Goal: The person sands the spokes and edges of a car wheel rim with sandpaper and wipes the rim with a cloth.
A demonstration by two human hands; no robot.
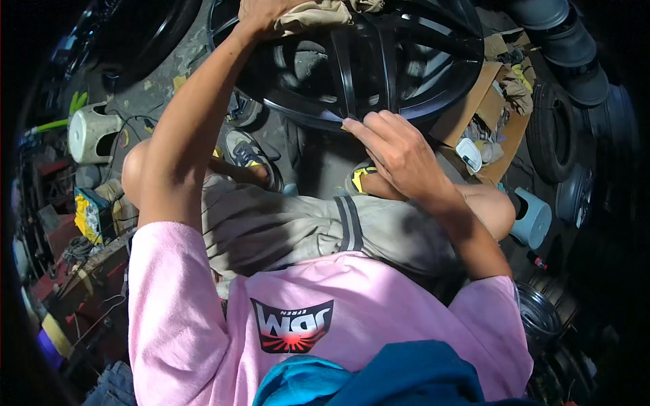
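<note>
Black multi-spoke wheel rim (345, 68) was positioned ahead of the knees, its face upward. Right of it stood an open cardboard box (484, 95) containing mixed items. The right hand (399, 145), fingers narrowed, held a small yellowish piece (346, 126) against the rim's near edge. Beige cloth (315, 18) lay on the far left section, contacted by the left hand (263, 12), partly cropped; its finger opening could not be determined.

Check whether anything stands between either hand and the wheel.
A cloth covers part of the wheel by the left hand; its reach underneath is hidden. Nothing visible blocks the right hand at the near rim, bar a small yellowish piece at a fingertip.
</note>
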